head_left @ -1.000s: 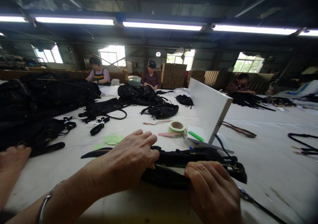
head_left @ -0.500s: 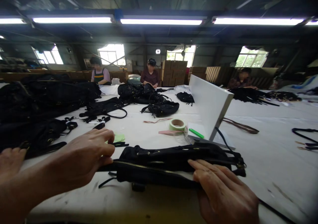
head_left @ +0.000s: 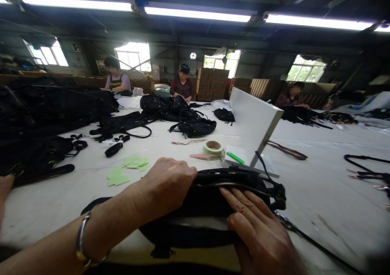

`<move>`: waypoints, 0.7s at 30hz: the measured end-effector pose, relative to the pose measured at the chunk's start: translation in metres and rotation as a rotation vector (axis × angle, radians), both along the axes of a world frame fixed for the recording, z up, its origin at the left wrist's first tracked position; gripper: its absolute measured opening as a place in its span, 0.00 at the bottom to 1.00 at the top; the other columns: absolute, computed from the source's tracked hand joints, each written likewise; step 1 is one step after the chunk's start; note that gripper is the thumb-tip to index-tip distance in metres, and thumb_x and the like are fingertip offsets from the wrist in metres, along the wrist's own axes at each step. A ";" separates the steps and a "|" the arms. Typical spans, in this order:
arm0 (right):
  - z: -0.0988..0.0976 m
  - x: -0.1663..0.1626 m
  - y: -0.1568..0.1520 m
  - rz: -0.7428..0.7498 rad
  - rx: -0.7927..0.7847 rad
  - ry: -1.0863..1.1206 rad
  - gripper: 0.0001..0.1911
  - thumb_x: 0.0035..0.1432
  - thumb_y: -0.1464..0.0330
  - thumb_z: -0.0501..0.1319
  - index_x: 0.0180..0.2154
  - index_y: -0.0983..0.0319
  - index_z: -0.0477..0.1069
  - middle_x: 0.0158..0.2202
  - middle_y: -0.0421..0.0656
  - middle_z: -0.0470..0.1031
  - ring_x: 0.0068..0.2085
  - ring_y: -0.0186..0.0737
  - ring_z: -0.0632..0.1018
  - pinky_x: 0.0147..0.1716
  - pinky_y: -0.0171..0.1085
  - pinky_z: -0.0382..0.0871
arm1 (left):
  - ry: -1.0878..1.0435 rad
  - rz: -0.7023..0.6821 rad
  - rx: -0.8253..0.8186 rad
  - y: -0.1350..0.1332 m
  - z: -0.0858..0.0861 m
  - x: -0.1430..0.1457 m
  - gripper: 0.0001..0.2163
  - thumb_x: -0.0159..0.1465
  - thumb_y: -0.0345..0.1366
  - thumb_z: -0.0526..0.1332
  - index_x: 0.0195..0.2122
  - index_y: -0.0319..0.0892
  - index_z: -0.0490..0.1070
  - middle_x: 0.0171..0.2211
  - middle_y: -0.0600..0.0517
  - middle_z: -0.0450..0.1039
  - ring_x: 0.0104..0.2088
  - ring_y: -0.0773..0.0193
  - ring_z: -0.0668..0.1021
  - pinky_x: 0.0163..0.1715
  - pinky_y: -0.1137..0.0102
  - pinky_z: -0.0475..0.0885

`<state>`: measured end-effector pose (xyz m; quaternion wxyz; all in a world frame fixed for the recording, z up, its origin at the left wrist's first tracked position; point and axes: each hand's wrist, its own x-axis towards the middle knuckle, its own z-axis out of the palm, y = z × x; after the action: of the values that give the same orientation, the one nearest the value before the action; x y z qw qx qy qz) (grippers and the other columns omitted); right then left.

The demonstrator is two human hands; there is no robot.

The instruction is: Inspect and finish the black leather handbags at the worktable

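A black bag [head_left: 201, 236] with a brass-toothed zipper lies at the table's front edge, its zipper parted and a pale strip showing inside. My left hand [head_left: 170, 181], a bangle on its wrist, is closed on the bag's upper zipper edge near the middle. The fingertips are turned away and hidden. At the bag's right end, my right hand [head_left: 263, 228] holds the opening's edge, with several fingers stretched across the zipper and into the mouth. Its thumb is not clearly visible. A black cord [head_left: 323, 248] runs from beside the right hand toward the lower right.
Behind the bag are a white upright panel [head_left: 256, 120], a tape roll [head_left: 212, 147] and a green marker-like stick [head_left: 235, 157]. Green paper slips [head_left: 135, 162] lie left of centre. Black bags [head_left: 55, 108] pile up at left. Another person's hand [head_left: 4, 185] shows at the left edge.
My left hand has moved right, from the zipper's left end to the bag's middle. The bag's mouth now gapes wider. The green slips have come into fuller view.
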<state>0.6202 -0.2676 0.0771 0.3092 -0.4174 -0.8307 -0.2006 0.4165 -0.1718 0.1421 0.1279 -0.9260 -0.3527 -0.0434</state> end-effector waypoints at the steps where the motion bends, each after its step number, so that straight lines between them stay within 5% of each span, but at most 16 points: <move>1: -0.001 0.001 -0.001 0.022 -0.015 0.005 0.14 0.53 0.82 0.48 0.35 0.63 0.68 0.54 0.49 0.71 0.58 0.47 0.70 0.56 0.47 0.61 | 0.002 0.012 0.019 0.004 0.000 0.000 0.08 0.57 0.26 0.54 0.32 0.42 0.71 0.28 0.48 0.74 0.27 0.55 0.77 0.27 0.65 0.68; 4: -0.005 0.004 -0.005 0.105 -0.034 0.067 0.14 0.54 0.84 0.50 0.33 0.62 0.67 0.40 0.45 0.78 0.48 0.42 0.77 0.54 0.45 0.63 | -0.030 0.050 0.080 0.014 0.000 -0.003 0.07 0.56 0.27 0.54 0.31 0.41 0.70 0.27 0.47 0.75 0.28 0.54 0.78 0.26 0.66 0.67; 8: -0.021 0.005 -0.009 0.127 -0.083 0.068 0.16 0.56 0.85 0.47 0.27 0.61 0.65 0.24 0.39 0.72 0.29 0.34 0.76 0.45 0.40 0.67 | -0.092 0.094 0.153 0.023 -0.002 -0.004 0.07 0.56 0.27 0.53 0.31 0.41 0.70 0.26 0.48 0.74 0.29 0.55 0.78 0.26 0.67 0.64; 15: -0.056 0.003 -0.021 0.114 -0.064 0.051 0.19 0.63 0.83 0.45 0.27 0.63 0.67 0.24 0.40 0.73 0.29 0.34 0.75 0.41 0.39 0.66 | -0.097 0.159 0.182 0.026 -0.007 -0.007 0.08 0.59 0.30 0.51 0.31 0.44 0.69 0.28 0.50 0.74 0.30 0.53 0.77 0.26 0.65 0.62; 21: -0.066 0.006 -0.027 0.155 -0.184 0.084 0.17 0.61 0.82 0.45 0.33 0.64 0.70 0.29 0.45 0.74 0.33 0.38 0.75 0.39 0.41 0.67 | -0.094 0.178 0.119 0.017 -0.014 -0.008 0.09 0.60 0.33 0.50 0.33 0.45 0.70 0.28 0.51 0.73 0.30 0.53 0.77 0.27 0.64 0.62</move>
<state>0.6262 -0.2945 0.0109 0.3187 -0.3867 -0.8616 -0.0812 0.4089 -0.1552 0.1283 0.1692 -0.8788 -0.4358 -0.0959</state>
